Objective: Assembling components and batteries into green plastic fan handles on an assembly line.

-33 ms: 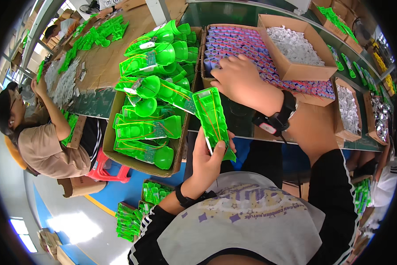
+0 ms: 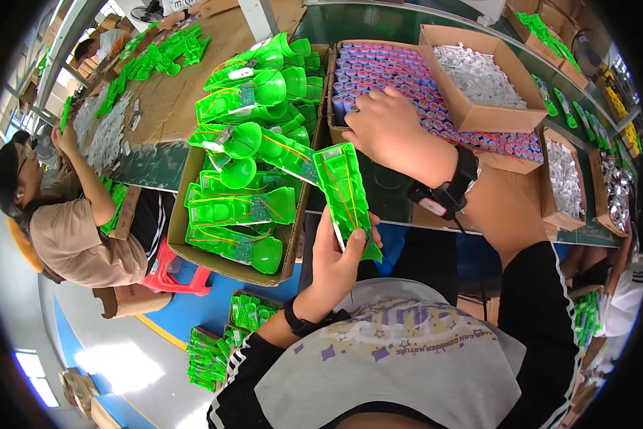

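Note:
My left hand [image 2: 338, 250] is closed around the lower end of a green plastic housing [image 2: 340, 189], thumb on top. Red and yellow wires run along its hollow inside. My right hand [image 2: 389, 125] reaches over the near left corner of a box of purple-wrapped cylindrical batteries [image 2: 436, 104]. Its fingers bend down among them, and the fingertips are hidden, so what they grip cannot be made out. Left of it, a cardboard box [image 2: 228, 270] is piled with green housings [image 2: 243, 207] that have flared round ends, small circuit boards and wires.
An open carton of small white parts [image 2: 478, 75] rests on the battery box's right side. Farther right stand a box of white pieces [image 2: 564, 179] and one of shiny metal parts [image 2: 614, 182]. At left, a co-worker [image 2: 85, 236] sits at the bench near a red stool [image 2: 175, 275].

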Motion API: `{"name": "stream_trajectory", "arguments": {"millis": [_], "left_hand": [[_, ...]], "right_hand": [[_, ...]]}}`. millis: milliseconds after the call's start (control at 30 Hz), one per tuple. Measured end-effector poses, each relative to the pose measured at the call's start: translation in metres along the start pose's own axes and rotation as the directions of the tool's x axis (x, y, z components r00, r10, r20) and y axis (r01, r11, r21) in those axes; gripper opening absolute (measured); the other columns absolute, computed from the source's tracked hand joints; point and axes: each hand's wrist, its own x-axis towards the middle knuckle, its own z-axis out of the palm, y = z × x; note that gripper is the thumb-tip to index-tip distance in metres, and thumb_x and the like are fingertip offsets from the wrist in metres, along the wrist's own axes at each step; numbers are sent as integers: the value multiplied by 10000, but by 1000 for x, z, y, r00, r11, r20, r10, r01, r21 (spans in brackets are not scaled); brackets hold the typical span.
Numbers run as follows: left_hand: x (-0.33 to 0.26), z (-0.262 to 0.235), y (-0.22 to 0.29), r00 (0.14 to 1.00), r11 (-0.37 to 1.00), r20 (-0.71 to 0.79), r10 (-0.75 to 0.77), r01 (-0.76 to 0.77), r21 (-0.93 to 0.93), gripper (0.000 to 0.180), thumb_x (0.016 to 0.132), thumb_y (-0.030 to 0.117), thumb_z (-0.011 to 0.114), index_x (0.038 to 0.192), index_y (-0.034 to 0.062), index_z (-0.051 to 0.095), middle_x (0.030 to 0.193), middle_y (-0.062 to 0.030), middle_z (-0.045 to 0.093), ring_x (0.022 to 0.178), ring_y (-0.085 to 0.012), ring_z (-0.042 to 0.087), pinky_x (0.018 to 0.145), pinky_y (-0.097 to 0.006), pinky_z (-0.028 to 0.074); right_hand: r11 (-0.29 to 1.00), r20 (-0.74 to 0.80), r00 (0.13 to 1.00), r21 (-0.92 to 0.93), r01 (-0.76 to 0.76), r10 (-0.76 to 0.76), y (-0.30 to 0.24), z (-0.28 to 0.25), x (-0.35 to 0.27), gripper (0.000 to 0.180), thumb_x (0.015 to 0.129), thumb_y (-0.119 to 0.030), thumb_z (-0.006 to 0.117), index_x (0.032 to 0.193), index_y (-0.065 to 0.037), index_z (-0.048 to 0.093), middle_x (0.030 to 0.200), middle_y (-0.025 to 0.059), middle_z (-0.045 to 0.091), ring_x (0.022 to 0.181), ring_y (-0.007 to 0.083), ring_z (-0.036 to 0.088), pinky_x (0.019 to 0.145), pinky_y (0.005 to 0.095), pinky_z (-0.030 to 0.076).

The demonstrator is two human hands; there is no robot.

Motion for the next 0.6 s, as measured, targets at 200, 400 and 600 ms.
{"name": "stream_trajectory", "arguments": {"millis": [200, 400, 600], "left_hand": [[-5, 0, 3, 1000, 1000, -8, 2, -2, 4, 309, 846, -1, 383, 1151, 16, 333, 959, -108, 510, 757, -139, 523, 678, -286, 466], [-3, -3, -3, 1000, 1000, -30, -1, 1, -1, 338, 867, 92, 418, 1181, 32, 308, 973, -130, 500, 769, -168, 520, 655, -312, 477], [9, -1, -12, 1000, 1000, -17, -10, 10, -13, 327, 868, 83, 409, 1177, 37, 311, 975, -120, 498, 773, -164, 519, 657, -312, 479]], "right_hand": [[985, 143, 987, -146, 93, -72, 3, -8, 5, 81, 606, -137, 544, 568, -113, 611, 629, 38, 582, 702, 205, 564, 662, 350, 397], [919, 90, 963, 288, -270, 255, 8, -73, 5, 132, 741, -141, 564, 764, -16, 598, 659, 73, 583, 665, 192, 566, 596, 306, 428], [-555, 430, 708, 829, -63, 561, -7, -87, -51, 197, 850, -170, 516, 953, -2, 523, 864, 76, 577, 742, 113, 549, 709, 252, 457]]}}
